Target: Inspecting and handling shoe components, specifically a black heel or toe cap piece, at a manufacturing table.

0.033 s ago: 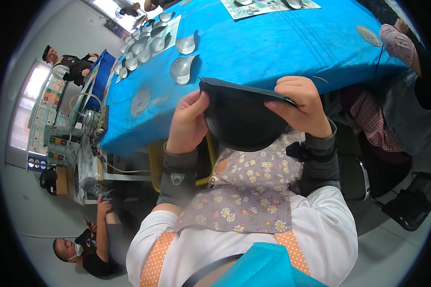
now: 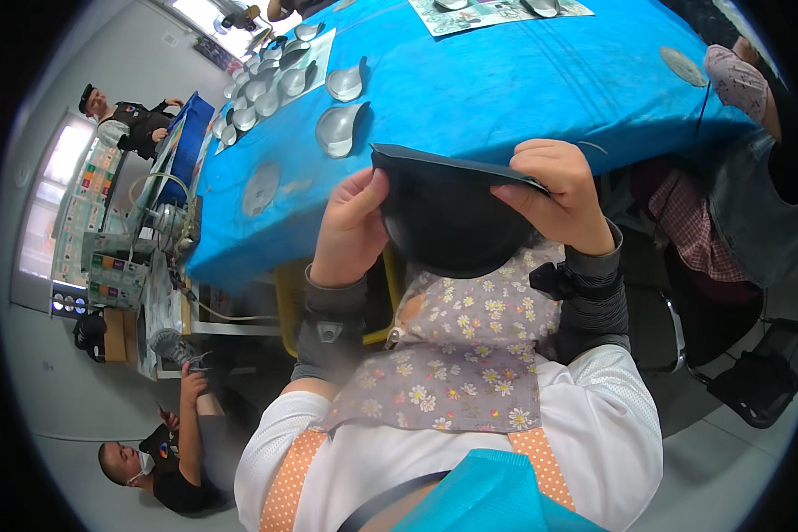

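Observation:
Between my two hands, above my lap, hangs a black cup-shaped piece [image 2: 452,222] with a straight folded upper edge and a rounded bottom; its exact kind is unclear. My left hand [image 2: 353,222] pinches its left corner, thumb on the near side. The right end of the upper edge is gripped by my right hand [image 2: 560,191], with the thumb lying along the face and the fingers curled behind. Just beyond, two silver-grey cup-shaped pieces [image 2: 340,130] with dark curved rims lie on the blue-covered table [image 2: 470,97].
Farther left, several similar silver-grey cups [image 2: 255,90] crowd on a printed sheet. Another sheet [image 2: 496,16] with cups lies at the far edge. A yellow crate [image 2: 287,306] stands under the table. People sit at right and left; a black chair [image 2: 758,386] stands at lower right.
The black piece has shifted very slightly upward in my hands. My grip looks the same, and the cups on the table have not moved.

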